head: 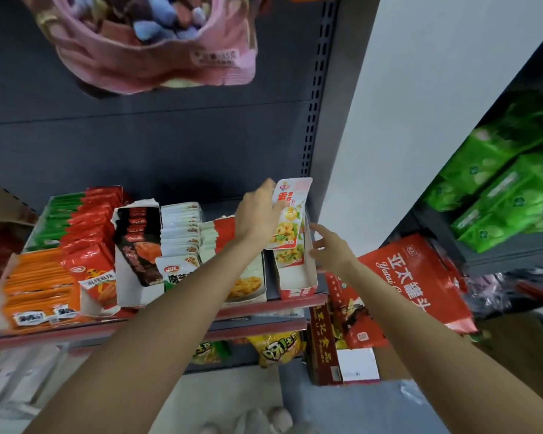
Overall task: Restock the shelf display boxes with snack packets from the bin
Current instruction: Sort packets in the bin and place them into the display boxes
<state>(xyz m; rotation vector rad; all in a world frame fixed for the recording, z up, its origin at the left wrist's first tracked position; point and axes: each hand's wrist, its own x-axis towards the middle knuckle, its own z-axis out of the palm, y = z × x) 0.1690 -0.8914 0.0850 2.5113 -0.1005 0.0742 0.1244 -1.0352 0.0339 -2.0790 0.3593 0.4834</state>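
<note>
Packet (290,214) in left hand (257,214) grip, above display box (295,277) — right hand (328,249) fingers loose, at box edge.

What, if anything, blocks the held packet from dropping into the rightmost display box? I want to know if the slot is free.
Nothing visible blocks it. The left hand holds the snack packet just above the display box, which holds a similar packet behind open space. The right hand touches the box's right side.

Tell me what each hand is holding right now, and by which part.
The left hand has its grip on the upper left edge of a snack packet above the rightmost display box. The right hand holds nothing, fingers extended beside that box.
</note>
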